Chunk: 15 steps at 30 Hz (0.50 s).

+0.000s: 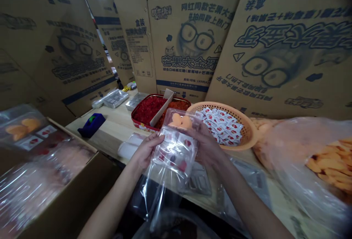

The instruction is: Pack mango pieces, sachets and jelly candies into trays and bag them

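Both hands are up over the table, a bit apart, with a clear plastic tray [176,147] pinched between them. The left hand [147,151] has its edge on one side, and the right hand [207,145] grips the far side, fingers wrapped up around it. The tray's held tilted, just above the table edge, and has orange pieces [178,120] at the top and little red-printed sachets [172,154] below. A clear bag [155,195] hangs down around the tray, though I can't tell exactly how far in it sits.

Just behind the tray there's an orange basket [247,130] piled with white-and-red packets [220,127], touching distance from the right hand. Left of the basket, also behind the tray, is a red tin [145,119] of red stuff with a cardboard divider [162,108] and orange bits on the far side. Further left of the tray are a blue bag [92,125] and some stacked empty trays [112,98]. Right of the tray sits a big bag of orange pieces [330,165], and on the left there's an open box [55,184] holding bagged packs. Printed cartons [181,33] stand behind everything.
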Each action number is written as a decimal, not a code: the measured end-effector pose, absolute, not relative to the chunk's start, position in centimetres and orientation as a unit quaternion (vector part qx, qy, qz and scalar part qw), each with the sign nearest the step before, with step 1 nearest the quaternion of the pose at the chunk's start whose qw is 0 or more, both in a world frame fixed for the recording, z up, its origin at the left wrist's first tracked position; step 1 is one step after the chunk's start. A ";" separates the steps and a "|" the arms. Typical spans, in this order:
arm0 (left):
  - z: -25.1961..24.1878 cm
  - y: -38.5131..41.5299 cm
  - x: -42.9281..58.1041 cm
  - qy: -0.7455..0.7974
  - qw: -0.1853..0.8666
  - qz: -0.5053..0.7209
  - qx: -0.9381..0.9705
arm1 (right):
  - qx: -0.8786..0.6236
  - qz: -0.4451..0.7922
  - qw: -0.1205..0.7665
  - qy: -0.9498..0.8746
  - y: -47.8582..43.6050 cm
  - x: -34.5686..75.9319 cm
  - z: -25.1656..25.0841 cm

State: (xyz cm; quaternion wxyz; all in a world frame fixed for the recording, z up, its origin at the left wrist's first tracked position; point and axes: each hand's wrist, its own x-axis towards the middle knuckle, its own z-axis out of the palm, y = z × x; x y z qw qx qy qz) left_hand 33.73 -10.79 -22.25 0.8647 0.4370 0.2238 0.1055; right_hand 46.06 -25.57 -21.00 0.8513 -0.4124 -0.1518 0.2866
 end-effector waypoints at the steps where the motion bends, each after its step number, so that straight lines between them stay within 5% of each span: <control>1: -22.3 -10.8 33.6 0.219 0.868 0.105 0.433 | -0.427 0.270 0.850 -0.147 -25.5 46.5 -20.8; 15: -22.6 -12.2 33.9 0.219 0.879 0.118 0.407 | -0.659 0.235 0.640 -0.319 -25.8 46.6 -21.3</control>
